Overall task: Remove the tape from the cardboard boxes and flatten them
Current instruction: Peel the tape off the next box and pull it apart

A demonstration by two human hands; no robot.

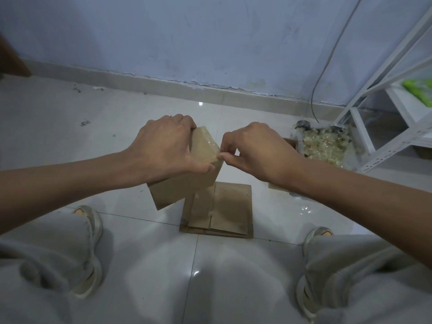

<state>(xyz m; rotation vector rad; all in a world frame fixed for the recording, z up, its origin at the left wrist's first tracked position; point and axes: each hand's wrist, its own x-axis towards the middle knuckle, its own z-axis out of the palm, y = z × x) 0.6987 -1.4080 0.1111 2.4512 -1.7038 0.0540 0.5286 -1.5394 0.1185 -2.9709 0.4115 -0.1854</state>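
Note:
A small brown cardboard box (187, 183) hangs tilted in the air above the floor. My left hand (163, 146) grips its upper end, fingers over the far edge and thumb on the near face. Clear tape (205, 142) covers the box's top face. My right hand (247, 150) pinches the tape's edge at the box's right corner with thumb and fingertips. Below the box, a stack of flattened cardboard boxes (229, 209) lies on the white tiles between my feet.
A pile of crumpled clear tape (325, 143) lies on the floor at the right, beside an open cardboard box (291, 143). A white metal shelf rack (392, 113) stands at the far right. A grey cable (327, 66) hangs down the blue wall. My knees fill the lower corners.

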